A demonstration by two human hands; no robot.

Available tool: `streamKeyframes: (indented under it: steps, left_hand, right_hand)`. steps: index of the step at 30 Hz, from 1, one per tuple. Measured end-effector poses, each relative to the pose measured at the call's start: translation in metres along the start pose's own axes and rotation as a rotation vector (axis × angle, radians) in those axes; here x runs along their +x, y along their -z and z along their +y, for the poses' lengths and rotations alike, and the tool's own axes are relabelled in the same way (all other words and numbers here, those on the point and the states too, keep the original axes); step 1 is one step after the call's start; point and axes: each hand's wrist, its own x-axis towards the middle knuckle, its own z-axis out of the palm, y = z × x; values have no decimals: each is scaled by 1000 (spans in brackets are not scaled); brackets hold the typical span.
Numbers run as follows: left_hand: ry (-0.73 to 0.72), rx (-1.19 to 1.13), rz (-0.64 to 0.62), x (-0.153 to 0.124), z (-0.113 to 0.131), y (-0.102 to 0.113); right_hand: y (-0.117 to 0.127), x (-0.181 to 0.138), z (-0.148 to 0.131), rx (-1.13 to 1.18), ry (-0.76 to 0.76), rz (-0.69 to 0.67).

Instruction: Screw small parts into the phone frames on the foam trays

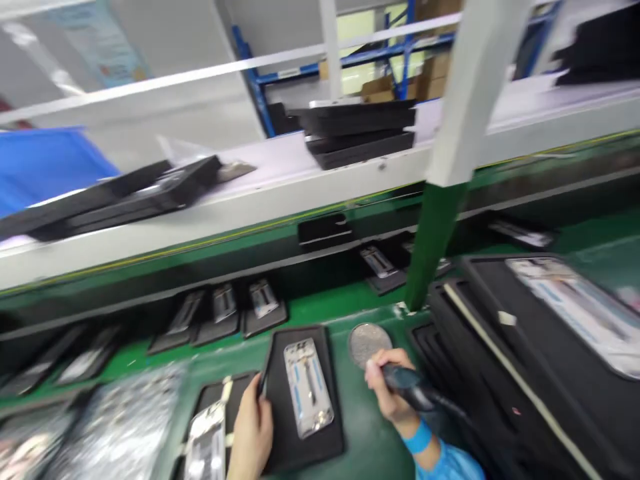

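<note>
Hands [253, 437] [393, 390] over green mat [370, 440]; black trays [300, 453], white shelf [210, 223], blue racking [255, 87] beyond.

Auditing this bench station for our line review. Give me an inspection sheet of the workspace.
Surface: green bench mat.
Job's things: metal phone frame on black tray; second frame beside it.
Clutter: silver foil bags; stacked black trays; round metal disc.
Hands: left hand pinches thin dark tool at the tray's edge; right hand grips black handheld tool.
Cables: nothing clearly seen.
Surroundings: blue rack, cardboard boxes.
</note>
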Motion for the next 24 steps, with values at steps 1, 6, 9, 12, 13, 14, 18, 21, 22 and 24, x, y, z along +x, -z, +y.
streamKeyframes:
  steps: [1,6,9,12,13,14,18,21,22,24]
  left_hand:
    - [-1,-6,-15,6,8,1]
    - [-60,32,-31,89,78,-25]
    - [-97,47,-64,149,126,-67]
    - [-104,94,-119,190,167,-106]
    - [-103,114,-141,197,176,-115]
    - [-102,137,-163,201,180,-121]
    - [-93,268,-215,186,151,-112]
    - [-37,417,-193,158,96,-81]
    - [-17,462,-188,149,79,-70]
    - [-10,520,-200,137,52,-52]
  right_hand:
    - [2,-1,1,39,14,-2]
    - [11,0,10,183,103,11]
    - [16,5,15,189,126,22]
    - [22,10,20,154,136,54]
    - [24,11,23,141,137,61]
    - [26,11,25,130,137,67]
    - [33,11,27,111,99,83]
    - [33,11,20,115,40,92]
    - [33,11,17,112,27,98]
    - [34,13,13,96,26,126]
